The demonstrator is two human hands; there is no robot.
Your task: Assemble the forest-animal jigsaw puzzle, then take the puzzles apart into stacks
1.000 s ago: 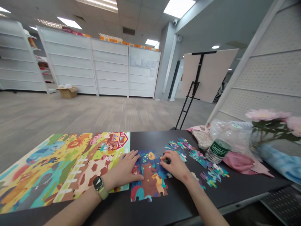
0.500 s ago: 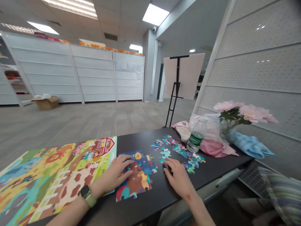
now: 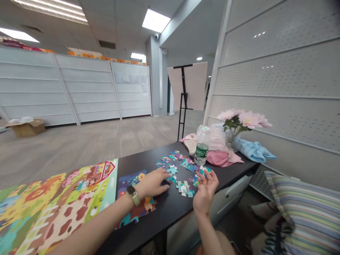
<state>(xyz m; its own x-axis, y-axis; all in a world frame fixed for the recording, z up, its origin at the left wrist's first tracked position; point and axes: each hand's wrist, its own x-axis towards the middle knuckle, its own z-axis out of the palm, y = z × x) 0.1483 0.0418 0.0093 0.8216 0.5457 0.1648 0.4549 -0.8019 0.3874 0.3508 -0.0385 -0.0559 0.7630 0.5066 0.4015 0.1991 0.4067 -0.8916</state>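
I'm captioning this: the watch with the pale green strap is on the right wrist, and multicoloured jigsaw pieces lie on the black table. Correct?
Not quite: the head view shows the watch with the pale green strap on the left wrist. Multicoloured jigsaw pieces do lie on the black table.

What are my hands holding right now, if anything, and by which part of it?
That cannot be told: the left hand is beside flat teal knobbed jigsaw pieces; the right hand partly covers multicoloured jigsaw pieces, but no grip shows clearly.

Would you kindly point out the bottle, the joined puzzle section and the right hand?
Bottle [image 3: 201,150], head view: its green label.
Joined puzzle section [image 3: 140,210], head view: its lower part.
Right hand [image 3: 204,196], head view: its middle.
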